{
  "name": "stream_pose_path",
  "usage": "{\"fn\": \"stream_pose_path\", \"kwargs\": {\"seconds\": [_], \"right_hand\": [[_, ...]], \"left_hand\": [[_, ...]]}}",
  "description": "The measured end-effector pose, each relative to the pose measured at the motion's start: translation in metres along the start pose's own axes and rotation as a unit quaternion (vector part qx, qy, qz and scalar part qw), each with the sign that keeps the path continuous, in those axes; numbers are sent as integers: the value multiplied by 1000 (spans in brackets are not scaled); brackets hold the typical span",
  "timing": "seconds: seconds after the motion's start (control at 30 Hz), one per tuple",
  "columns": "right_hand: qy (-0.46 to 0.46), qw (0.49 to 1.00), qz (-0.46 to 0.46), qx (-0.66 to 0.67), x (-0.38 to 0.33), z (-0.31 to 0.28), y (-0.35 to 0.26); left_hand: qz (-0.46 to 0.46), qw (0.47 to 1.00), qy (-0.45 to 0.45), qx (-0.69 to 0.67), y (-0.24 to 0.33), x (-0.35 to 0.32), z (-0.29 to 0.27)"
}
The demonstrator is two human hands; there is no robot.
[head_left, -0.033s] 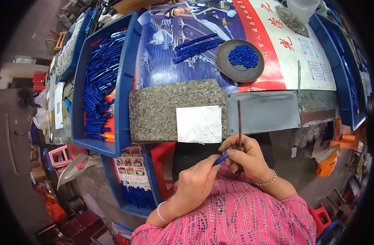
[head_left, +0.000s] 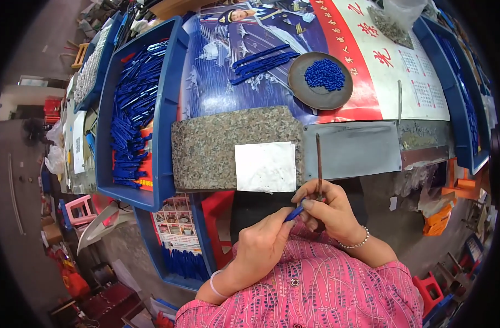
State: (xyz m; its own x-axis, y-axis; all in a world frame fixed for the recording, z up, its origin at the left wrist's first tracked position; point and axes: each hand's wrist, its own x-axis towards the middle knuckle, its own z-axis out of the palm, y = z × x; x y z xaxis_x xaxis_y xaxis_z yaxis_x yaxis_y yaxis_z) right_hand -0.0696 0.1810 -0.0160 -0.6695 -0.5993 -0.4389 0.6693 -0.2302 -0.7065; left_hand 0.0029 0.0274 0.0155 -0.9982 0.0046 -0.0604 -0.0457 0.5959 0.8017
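A small blue piece (head_left: 295,212) is pinched between thumb and fingers of the left hand (head_left: 259,244), close to the body at the near edge of the counter (head_left: 365,150). The right hand (head_left: 329,212) is closed around the lower end of a thin brown rod (head_left: 319,164), which is held upright, its tip pointing toward the far side. The blue piece is met by the right fingertips at the rod's base; whether it is already seated on the rod cannot be told. Just beyond the hands a white sheet (head_left: 265,166) is laid on a speckled grey pad (head_left: 217,147). Farther off, a round dark dish (head_left: 310,94) is seen holding a heap of small blue pieces (head_left: 325,74), and a short row of blue pen barrels (head_left: 261,61) is laid to its left. At the far left, a blue tray (head_left: 105,164) is filled with many blue barrels (head_left: 131,117). Progress is judged as mid-run: one piece is in hand, a good supply remains in the dish, and the large stock in the tray may be finished work or stock waiting, which cannot be told from this view. Another blue tray (head_left: 468,158) is noted along the right edge.
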Motion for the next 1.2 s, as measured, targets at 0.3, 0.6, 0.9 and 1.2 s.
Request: {"fn": "stream_pose_path", "kwargs": {"seconds": [0.3, 0.6, 0.9, 1.2], "right_hand": [[1, 1000, 17, 4, 5, -1, -1], [1, 1000, 28, 5, 4, -4, 0], [-20, 998, -19, -53, -2, -8, 3], [-16, 997, -33, -65, -5, -4, 4]], "left_hand": [[-55, 997, -51, -18, -2, 1, 0], [-91, 992, -57, -61, -1, 0, 2], [102, 981, 80, 141, -7, 0, 7], [131, 971, 102, 174, -5, -2, 4]]}}
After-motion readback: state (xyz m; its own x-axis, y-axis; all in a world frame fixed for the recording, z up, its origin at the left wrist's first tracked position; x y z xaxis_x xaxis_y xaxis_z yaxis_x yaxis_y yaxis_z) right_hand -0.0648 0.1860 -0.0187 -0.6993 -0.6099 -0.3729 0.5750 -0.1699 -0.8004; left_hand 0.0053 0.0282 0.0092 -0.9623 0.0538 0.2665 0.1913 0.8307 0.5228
